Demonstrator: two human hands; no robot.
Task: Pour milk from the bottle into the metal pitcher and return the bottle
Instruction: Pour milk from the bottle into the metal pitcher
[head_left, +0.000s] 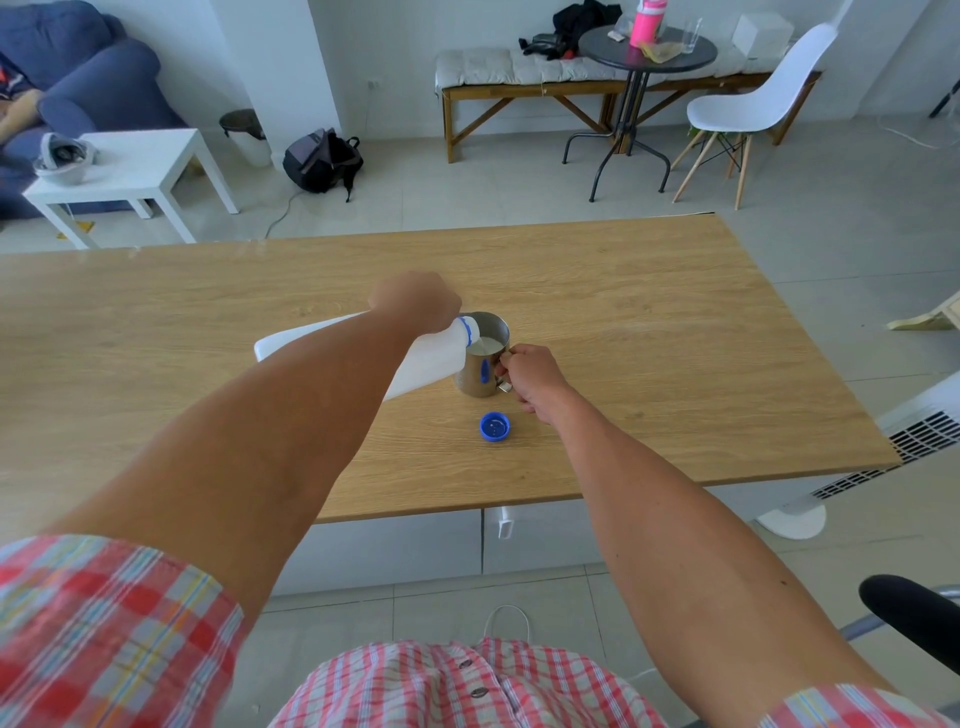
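A white plastic milk bottle with a blue neck ring lies tipped almost flat above the wooden table, its mouth over the rim of the metal pitcher. Milk runs from the mouth into the pitcher, where white milk shows inside. My left hand grips the bottle near its neck from above. My right hand holds the pitcher's handle on its right side. The pitcher stands upright on the table. The bottle's blue cap lies open side up on the table just in front of the pitcher.
The table's near edge runs just past the cap. A white fan or heater stands at the table's right corner. Across the floor are a white side table, a backpack, a round black table and a white chair.
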